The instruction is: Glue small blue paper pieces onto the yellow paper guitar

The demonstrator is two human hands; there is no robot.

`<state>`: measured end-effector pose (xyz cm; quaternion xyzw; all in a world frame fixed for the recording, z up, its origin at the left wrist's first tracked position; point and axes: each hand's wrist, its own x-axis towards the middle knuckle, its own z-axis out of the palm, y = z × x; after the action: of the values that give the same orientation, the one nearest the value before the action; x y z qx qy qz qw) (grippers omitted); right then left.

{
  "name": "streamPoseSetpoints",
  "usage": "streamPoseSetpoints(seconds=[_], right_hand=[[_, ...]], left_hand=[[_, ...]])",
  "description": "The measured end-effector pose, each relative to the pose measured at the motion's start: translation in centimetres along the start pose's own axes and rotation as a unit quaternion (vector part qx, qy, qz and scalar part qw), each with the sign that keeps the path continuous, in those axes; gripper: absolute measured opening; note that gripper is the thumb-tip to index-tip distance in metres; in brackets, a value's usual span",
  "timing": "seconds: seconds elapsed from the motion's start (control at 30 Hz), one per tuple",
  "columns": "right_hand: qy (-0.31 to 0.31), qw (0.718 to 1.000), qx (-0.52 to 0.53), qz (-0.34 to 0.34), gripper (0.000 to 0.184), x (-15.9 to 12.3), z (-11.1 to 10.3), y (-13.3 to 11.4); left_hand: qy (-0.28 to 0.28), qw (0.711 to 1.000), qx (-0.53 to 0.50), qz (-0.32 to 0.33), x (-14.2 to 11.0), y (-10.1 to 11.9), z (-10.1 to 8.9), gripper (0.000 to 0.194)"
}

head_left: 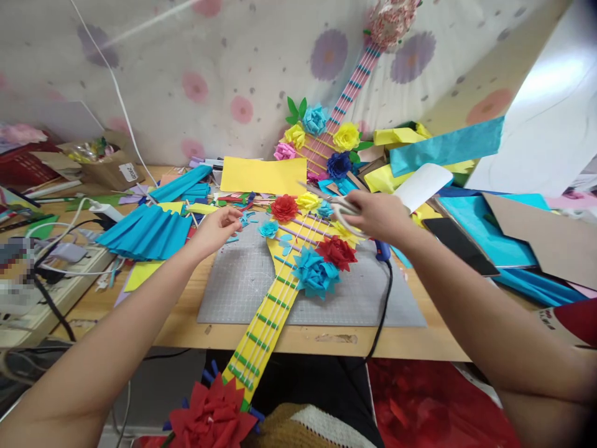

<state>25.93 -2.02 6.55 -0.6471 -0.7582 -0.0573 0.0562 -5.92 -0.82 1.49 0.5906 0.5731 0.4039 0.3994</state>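
Left hand (224,227): held above the table near small blue scraps (247,218), fingers loosely curled and partly open, seemingly gripping nothing, though too small there to be certain.
Right hand (375,214): closed around the pale handles of scissors (347,214), over the upper right of the yellow guitar; blades blurred, spread impossible to tell.
Yellow guitar (261,333): laid slantwise with its flowered body over the grey cutting mat (233,280), neck running past the table edge towards the lap; crossed by green strips and white strings.
Flowers on the body: red, yellow and blue, with a large blue flower (316,272) touching a red flower (336,251).
Neck end: topped by a big red flower (214,414).
Glue gun (382,251): blue, beside the guitar body, trailing a black cable (386,311) over the table edge.
Behind: a yellow sheet (263,175) and, leaning against the patterned curtain (163,68), a pink guitar (357,81).
Left of the mat: pleated blue paper (147,236) on the wooden table (181,305).
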Motion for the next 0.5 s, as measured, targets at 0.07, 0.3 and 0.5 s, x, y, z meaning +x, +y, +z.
streamPoseSetpoints(seconds=[0.07, 0.3, 0.5], right_hand=[[0.018, 0.998, 0.016, 0.064, 0.038, -0.6, -1.2, 2.0], [-0.022, 0.969, -0.029, 0.243, 0.026, -2.9, -0.8, 11.1], [-0.153, 0.955, 0.021, 0.252, 0.022, -5.3, 3.0, 13.8]], left_hand=[[-0.005, 1.000, 0.006, -0.009, 0.0, -0.8, -0.4, 0.025], [-0.008, 0.998, 0.040, -0.044, -0.6, -2.5, -0.9, 0.012], [-0.026, 0.992, -0.050, -0.111, -0.8, -2.3, 0.0, 0.027]])
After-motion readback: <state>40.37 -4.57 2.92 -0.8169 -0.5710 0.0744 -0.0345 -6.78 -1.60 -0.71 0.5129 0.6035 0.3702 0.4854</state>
